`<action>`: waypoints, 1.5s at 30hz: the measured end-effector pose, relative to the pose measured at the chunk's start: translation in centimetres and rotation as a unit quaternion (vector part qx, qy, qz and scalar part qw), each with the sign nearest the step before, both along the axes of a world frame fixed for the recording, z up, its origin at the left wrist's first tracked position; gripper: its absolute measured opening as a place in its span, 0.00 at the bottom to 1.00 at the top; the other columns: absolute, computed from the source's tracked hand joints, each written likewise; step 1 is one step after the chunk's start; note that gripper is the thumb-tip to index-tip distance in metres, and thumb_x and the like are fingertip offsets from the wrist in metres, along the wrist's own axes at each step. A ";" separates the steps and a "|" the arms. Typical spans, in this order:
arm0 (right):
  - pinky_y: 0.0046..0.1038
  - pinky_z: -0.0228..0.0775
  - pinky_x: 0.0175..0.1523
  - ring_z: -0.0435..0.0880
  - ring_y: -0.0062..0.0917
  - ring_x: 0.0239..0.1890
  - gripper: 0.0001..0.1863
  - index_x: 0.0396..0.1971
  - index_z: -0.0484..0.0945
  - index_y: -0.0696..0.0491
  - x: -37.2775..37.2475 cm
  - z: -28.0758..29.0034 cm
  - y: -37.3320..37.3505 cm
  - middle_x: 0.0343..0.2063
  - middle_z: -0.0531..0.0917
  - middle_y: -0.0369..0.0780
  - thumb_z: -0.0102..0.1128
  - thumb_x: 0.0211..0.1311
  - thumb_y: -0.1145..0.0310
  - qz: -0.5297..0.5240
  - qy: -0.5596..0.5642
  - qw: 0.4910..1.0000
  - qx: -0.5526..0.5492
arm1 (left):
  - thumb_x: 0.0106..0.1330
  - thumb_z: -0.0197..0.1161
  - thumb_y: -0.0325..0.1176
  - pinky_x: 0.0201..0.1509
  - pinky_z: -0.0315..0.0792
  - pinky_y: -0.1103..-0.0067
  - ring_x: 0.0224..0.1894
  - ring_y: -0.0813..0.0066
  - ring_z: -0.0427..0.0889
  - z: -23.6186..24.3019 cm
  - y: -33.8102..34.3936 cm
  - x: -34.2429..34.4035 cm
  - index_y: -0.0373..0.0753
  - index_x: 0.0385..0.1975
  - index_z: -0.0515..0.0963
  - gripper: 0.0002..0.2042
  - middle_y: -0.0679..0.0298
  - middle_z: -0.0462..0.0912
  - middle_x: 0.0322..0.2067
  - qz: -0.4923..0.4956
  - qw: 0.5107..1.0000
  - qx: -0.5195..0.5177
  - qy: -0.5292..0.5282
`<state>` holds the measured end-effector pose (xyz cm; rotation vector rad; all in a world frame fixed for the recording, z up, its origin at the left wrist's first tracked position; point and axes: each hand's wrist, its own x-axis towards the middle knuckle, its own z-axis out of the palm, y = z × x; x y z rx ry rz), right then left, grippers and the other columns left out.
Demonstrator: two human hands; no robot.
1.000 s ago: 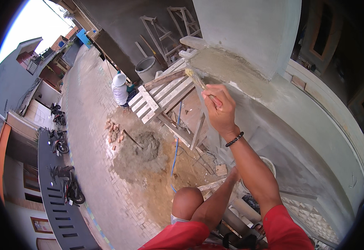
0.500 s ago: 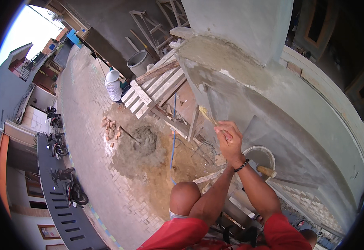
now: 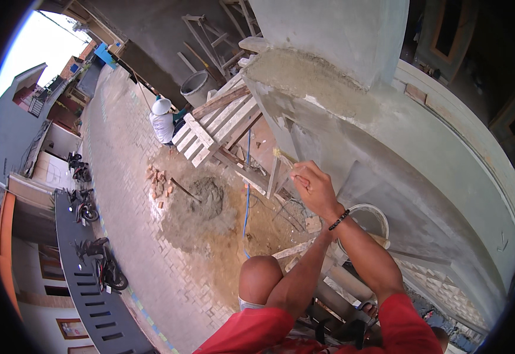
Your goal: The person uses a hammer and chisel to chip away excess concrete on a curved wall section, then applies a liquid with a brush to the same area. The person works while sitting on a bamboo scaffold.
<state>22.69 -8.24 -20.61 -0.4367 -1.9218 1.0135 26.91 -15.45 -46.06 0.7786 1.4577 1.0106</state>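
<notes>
My right hand [image 3: 315, 187], a dark beaded bracelet on its wrist, is closed around a brush [image 3: 282, 156] with pale yellow bristles. The bristles point up and left, close in front of the grey plastered wall [image 3: 381, 159]. My left forearm [image 3: 302, 276] runs up behind the right wrist, which hides the left hand and whatever it may hold. Below the right wrist stands a round bucket [image 3: 382, 217] with a pale rim. A wooden handle [image 3: 381, 241] sticks out at its edge, partly covered by my right forearm.
A plank platform [image 3: 222, 127] stands ahead beside the wall. Wet mortar [image 3: 207, 197], with a tool's handle in it, lies on the ground near broken bricks [image 3: 158, 182]. A person [image 3: 163, 121] in a pale hat is near a large tub [image 3: 197, 87]. Motorbikes [image 3: 109, 268] line the lane.
My right hand has moved left and slightly down with the brush, turning at the wrist. The right forearm now covers more of the wooden handle at the bucket.
</notes>
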 end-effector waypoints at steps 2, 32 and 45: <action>0.29 0.70 0.30 0.76 0.32 0.22 0.07 0.33 0.76 0.54 -1.0 3.4 -0.7 0.31 0.75 0.42 0.60 0.53 0.79 -0.001 0.078 0.997 0.020 | 0.57 0.59 0.37 0.17 0.75 0.74 0.22 0.68 0.81 0.1 -0.4 -0.3 0.39 0.53 0.72 0.22 0.57 0.83 0.34 0.005 1.000 -0.014 0.003; 0.37 0.69 0.35 0.78 0.41 0.30 0.03 0.29 0.72 0.56 18.4 -6.1 -2.3 0.28 0.76 0.45 0.54 0.54 0.76 -0.013 -0.297 0.948 -0.117 | 0.53 0.50 0.29 0.27 0.80 0.75 0.32 0.59 0.84 8.8 0.0 -1.9 0.37 0.50 0.74 0.22 0.49 0.82 0.36 -0.011 0.989 -0.131 0.063; 0.32 0.70 0.30 0.78 0.35 0.23 0.06 0.29 0.71 0.55 21.0 0.0 -4.4 0.25 0.74 0.42 0.58 0.51 0.78 -0.055 -0.185 0.980 -0.046 | 0.52 0.48 0.25 0.20 0.79 0.71 0.29 0.57 0.84 8.9 0.7 -1.5 0.38 0.53 0.73 0.24 0.49 0.82 0.37 -0.026 0.988 -0.137 0.061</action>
